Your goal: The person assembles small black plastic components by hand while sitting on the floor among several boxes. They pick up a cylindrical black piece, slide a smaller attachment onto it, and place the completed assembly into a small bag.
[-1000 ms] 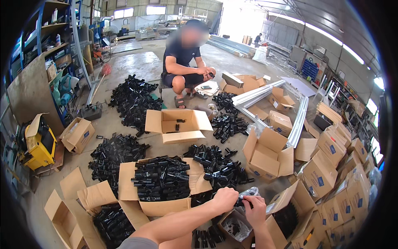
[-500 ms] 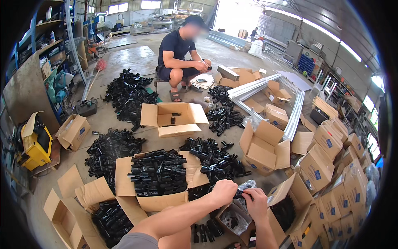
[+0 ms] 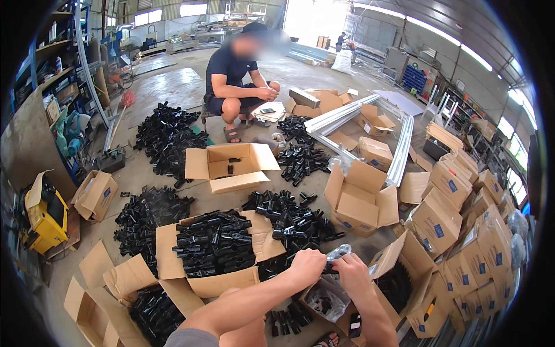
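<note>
My left hand [image 3: 309, 270] is closed round one end of a small black fitting [image 3: 329, 268]. My right hand [image 3: 352, 274] pinches its other side, and the fingers hide most of the piece. Below them, a small open cardboard box [image 3: 345, 317] has a clear plastic bag [image 3: 330, 306] inside with small dark parts in it. A fold of clear plastic [image 3: 339, 253] stands up just beyond my fingers. To the left, a carton [image 3: 225, 283] is heaped with black tube fittings [image 3: 214, 243].
Loose black fittings lie in piles [image 3: 167, 136] on the floor. An open carton [image 3: 352, 199] stands ahead right, before white metal profiles [image 3: 399, 153]. Stacked cartons [image 3: 445, 220] line the right. A person [image 3: 234, 75] sits opposite, hands together. A phone-like black object [image 3: 355, 325] lies beside my right forearm.
The view has shifted slightly, so the surroundings sit a little further left. Both my hands stay together over the small box, the right one turned more over the black piece.
</note>
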`<action>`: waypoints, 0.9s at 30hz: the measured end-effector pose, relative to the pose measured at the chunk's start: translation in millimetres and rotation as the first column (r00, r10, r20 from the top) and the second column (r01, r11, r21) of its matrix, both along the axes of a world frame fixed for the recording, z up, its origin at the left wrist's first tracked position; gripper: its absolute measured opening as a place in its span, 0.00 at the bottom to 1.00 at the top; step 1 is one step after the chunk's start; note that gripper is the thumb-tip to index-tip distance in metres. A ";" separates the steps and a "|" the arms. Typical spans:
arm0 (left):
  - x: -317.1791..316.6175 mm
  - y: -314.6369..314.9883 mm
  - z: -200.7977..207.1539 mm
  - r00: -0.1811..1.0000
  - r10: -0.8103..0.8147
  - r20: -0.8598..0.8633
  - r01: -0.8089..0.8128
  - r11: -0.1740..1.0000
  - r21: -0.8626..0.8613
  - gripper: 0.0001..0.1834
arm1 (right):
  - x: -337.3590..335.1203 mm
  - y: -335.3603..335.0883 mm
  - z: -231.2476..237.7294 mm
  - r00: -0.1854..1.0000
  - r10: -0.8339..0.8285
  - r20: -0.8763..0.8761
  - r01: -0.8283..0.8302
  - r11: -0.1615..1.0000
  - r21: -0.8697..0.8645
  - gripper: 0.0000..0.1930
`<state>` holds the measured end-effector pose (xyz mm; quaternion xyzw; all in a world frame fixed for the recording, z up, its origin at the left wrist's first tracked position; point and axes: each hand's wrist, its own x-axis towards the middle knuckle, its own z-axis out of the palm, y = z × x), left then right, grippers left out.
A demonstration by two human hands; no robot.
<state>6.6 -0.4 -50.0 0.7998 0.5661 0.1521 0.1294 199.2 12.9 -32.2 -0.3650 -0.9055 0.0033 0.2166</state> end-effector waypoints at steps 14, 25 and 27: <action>-1.6 -2.9 7.6 1.000 0.002 -0.008 -0.002 1.000 0.010 0.06 | 4.9 6.1 -4.5 0.997 -0.040 -0.065 0.036 0.998 -0.060 0.14; -13.0 -5.4 28.0 0.978 -0.018 0.209 0.042 0.993 -0.109 0.38 | 19.8 6.6 -19.7 0.673 -0.279 -0.684 -0.317 0.727 -0.609 0.26; -9.6 -7.2 51.3 0.959 -0.032 0.283 0.090 0.977 -0.194 0.40 | 25.5 11.1 -21.4 0.550 -0.361 -0.753 -0.363 0.709 -0.605 0.38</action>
